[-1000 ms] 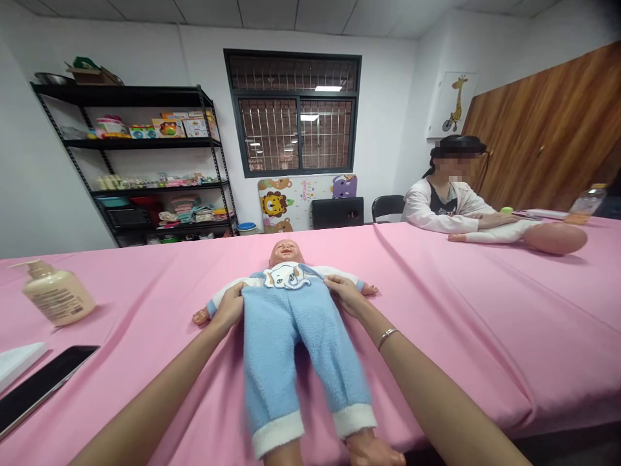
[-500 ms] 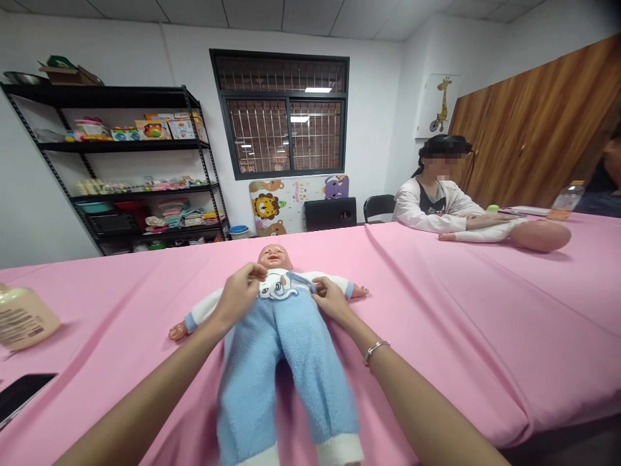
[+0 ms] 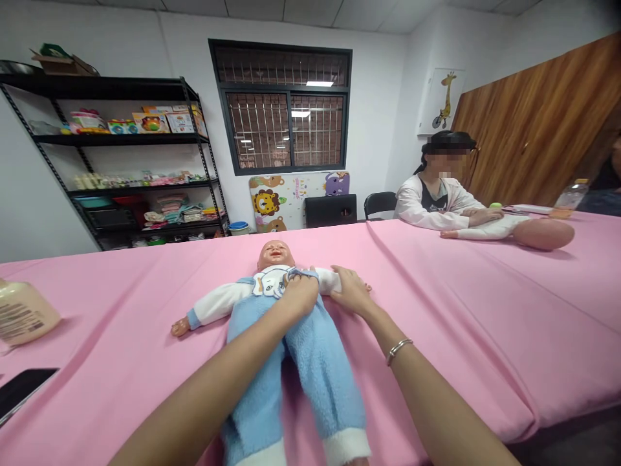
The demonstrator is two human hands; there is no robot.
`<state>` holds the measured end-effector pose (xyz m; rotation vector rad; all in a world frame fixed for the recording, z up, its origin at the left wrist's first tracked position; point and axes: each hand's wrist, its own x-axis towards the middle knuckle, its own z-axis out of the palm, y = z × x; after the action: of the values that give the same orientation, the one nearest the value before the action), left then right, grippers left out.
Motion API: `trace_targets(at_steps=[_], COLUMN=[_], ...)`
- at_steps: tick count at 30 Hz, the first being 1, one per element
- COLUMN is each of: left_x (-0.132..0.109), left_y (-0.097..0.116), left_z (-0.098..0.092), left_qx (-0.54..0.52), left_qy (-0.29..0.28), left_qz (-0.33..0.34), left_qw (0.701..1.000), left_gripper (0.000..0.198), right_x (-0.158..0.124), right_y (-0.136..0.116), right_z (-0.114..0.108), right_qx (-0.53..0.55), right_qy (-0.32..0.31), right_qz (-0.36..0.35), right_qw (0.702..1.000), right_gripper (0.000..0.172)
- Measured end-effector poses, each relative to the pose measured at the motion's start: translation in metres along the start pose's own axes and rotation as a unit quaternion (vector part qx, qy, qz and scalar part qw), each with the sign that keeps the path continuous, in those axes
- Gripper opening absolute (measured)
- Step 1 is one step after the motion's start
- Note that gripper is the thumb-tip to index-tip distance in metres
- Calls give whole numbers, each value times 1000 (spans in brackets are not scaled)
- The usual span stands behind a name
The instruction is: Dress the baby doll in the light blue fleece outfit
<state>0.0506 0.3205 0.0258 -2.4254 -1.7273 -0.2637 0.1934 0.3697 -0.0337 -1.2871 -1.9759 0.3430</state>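
A baby doll (image 3: 275, 256) lies on its back, head away from me, in a white long-sleeved top and fleecy blue overalls (image 3: 310, 362) with an elephant face on the chest. My left hand (image 3: 301, 292) reaches across the chest, its fingers closed on the blue overall strap (image 3: 310, 273) at the doll's right-hand side in view. My right hand (image 3: 351, 290) is wrapped over the white sleeve (image 3: 327, 278) on that same side, gripping the doll's arm. The other arm (image 3: 213, 303) stretches out to the left on the pink cloth.
The pink cloth (image 3: 436, 310) covers the table. At left are a lotion bottle (image 3: 26, 312) and a phone (image 3: 24, 391). Across at right, a person (image 3: 436, 188) sits by another doll (image 3: 543, 233) and a clear bottle (image 3: 572, 197). Black shelves (image 3: 126, 137) stand behind.
My left hand has moved right from the left side of the doll's chest to the strap. My right hand has left the strap and shifted right onto the doll's sleeve.
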Motion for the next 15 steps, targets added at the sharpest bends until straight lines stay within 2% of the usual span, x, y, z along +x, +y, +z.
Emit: trace_targets(at_steps=[2, 3, 6, 8, 10, 12, 13, 15], left_x=[-8, -13, -23, -26, -27, -27, -28, -29], left_y=[-1, -2, -2, -1, 0, 0, 0, -1], left_z=[2, 2, 3, 3, 4, 4, 3, 3], left_qx=[16, 17, -3, -27, -50, -64, -67, -65], left_qy=[5, 10, 37, 65, 101, 142, 160, 188], left_qz=[-5, -12, -42, -53, -53, -44, -38, -35], left_qw=[1000, 1000, 998, 996, 992, 987, 984, 979], left_gripper=[34, 34, 34, 34, 37, 38, 36, 30], right_x=[-1, -1, 0, 2, 4, 8, 10, 15], right_y=[14, 19, 25, 20, 11, 4, 1, -4], right_z=[-7, -9, -10, -10, -11, -13, -15, -18], right_qx=[-97, -122, -181, -227, -251, -212, -157, 29], right_qy=[-30, -44, -35, 21, 127, 245, 280, 274], right_qz=[71, 95, 115, 107, 100, 108, 113, 114], right_qw=[992, 987, 976, 968, 954, 940, 940, 954], right_gripper=[73, 76, 64, 47, 37, 42, 51, 80])
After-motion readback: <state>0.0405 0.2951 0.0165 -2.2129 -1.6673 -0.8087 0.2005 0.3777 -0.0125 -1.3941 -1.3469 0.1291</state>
